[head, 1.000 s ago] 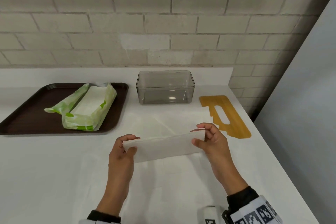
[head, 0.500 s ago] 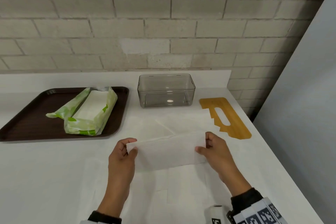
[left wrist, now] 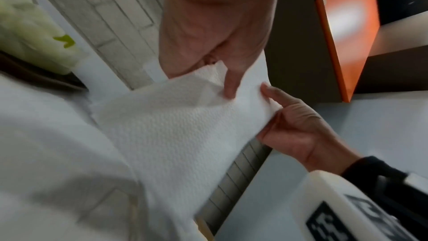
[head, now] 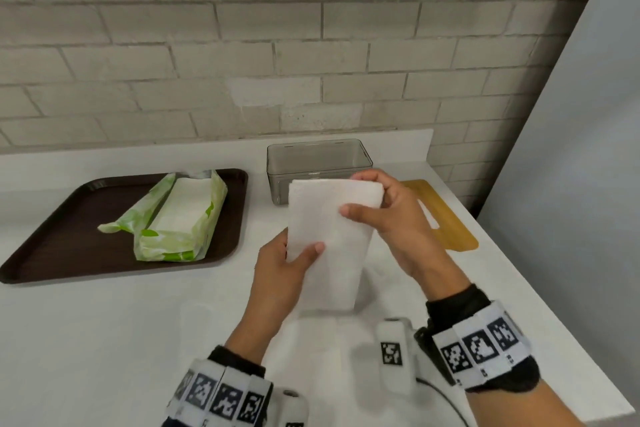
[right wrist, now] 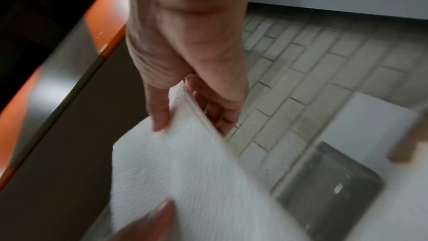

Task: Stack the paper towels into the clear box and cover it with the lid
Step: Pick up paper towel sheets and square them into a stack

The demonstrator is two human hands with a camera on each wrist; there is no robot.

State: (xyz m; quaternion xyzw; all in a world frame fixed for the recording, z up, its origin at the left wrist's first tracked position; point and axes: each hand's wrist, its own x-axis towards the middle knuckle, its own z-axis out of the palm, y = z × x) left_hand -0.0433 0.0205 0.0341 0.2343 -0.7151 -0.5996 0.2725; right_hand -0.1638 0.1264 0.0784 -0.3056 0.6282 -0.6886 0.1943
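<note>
While the left hand [head: 282,265] pinches the folded paper towel [head: 329,246] low and the right hand [head: 388,215] grasps its top, its long axis runs up-frame toward the empty clear box [head: 318,152] just behind, nearer the right hand.

Lighting even and diffuse; head view sharp, both wrist views motion-blurred.

Head view: soft overhead light, faint shadows on the white table [head: 104,340] under the hands; brick courses bow near the frame edges. Left wrist view: strong smear lower left, glare patch on an orange panel [left wrist: 347,25]. Right wrist view: paper towel [right wrist: 197,180] and clear box [right wrist: 329,186] soft, edges streaked, upper left corner dark.
</note>
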